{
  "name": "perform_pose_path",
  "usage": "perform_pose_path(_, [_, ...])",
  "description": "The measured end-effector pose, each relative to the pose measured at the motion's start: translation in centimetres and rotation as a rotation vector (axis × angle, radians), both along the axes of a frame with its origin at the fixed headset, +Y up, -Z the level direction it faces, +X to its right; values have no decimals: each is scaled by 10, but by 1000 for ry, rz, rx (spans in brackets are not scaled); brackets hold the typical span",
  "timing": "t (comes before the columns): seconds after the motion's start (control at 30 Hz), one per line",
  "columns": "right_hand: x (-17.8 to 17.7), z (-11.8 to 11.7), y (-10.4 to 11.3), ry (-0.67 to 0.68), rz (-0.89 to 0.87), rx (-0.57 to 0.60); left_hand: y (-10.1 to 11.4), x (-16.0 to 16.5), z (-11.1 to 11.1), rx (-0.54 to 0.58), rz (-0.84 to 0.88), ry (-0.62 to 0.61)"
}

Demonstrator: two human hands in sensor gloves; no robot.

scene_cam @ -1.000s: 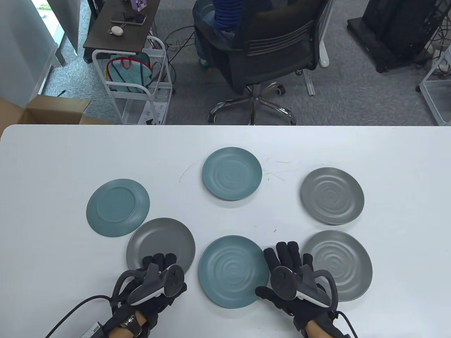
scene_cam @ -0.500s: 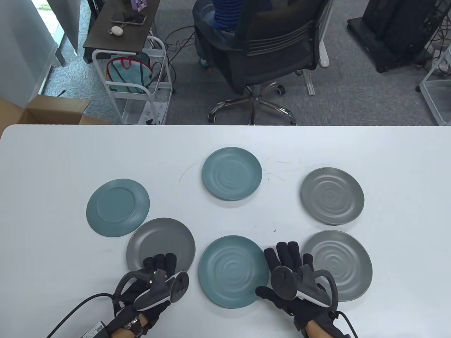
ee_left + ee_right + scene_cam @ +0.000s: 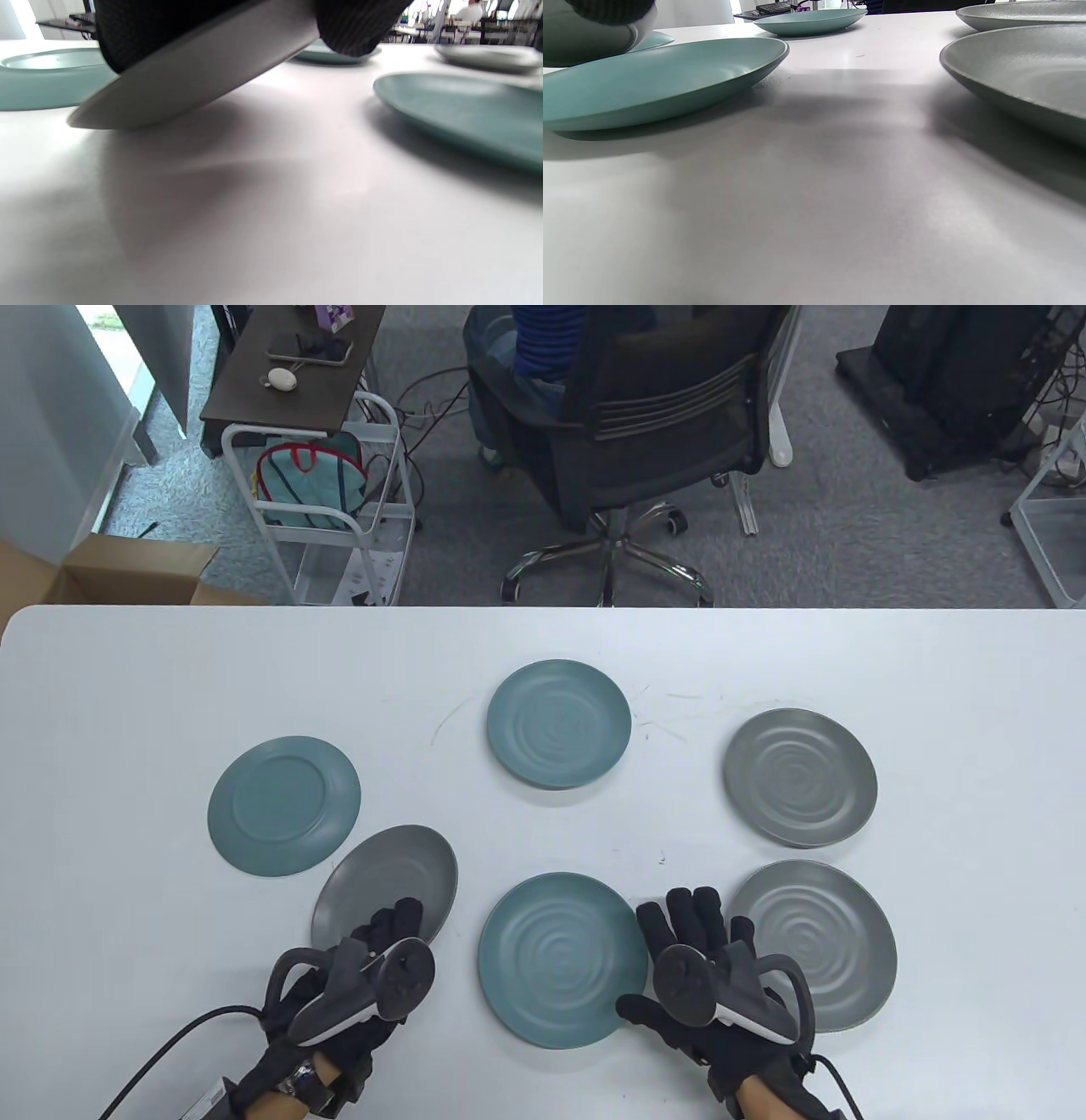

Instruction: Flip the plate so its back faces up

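Observation:
A grey plate point(image 3: 390, 874) at the front left is tilted, face up. Its far edge rests on the white table point(image 3: 127, 704) and its near edge is raised. My left hand point(image 3: 382, 933) grips that near edge, with fingers over the face. In the left wrist view the plate's underside point(image 3: 195, 80) slopes up from the table beneath my gloved fingers point(image 3: 169, 25). My right hand point(image 3: 691, 925) lies flat and open on the table between a teal plate point(image 3: 560, 959) and a grey plate point(image 3: 827, 942), holding nothing.
A teal plate point(image 3: 284, 806) lies back up just beyond the tilted grey plate. Another teal plate point(image 3: 558, 723) lies face up at the centre back, and a grey one point(image 3: 799, 777) at the right. An office chair point(image 3: 645, 415) stands beyond the table's far edge.
My left hand has taken the grey plate's near edge and lifted it, so the plate now tilts up off the table. My right hand has not moved.

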State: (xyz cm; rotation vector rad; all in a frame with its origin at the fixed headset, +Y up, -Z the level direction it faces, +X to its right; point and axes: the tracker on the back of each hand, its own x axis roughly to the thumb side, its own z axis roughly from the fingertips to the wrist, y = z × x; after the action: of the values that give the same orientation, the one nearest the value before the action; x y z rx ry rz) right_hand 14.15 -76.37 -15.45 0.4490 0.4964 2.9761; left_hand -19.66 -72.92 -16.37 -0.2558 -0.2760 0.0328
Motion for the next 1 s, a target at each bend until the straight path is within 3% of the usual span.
perform_pose_path(0.53, [1,-1,0,-3,-9,-4,53,-55,-23,-98,572,112])
perform_pose_path(0.73, [1,-1,0,-2,-9,-5,47,-86,-37,-199,804,207])
perform_pose_path(1.0, [0,-1,0,1,-7,-7,17,-117,-48,-317,881,356])
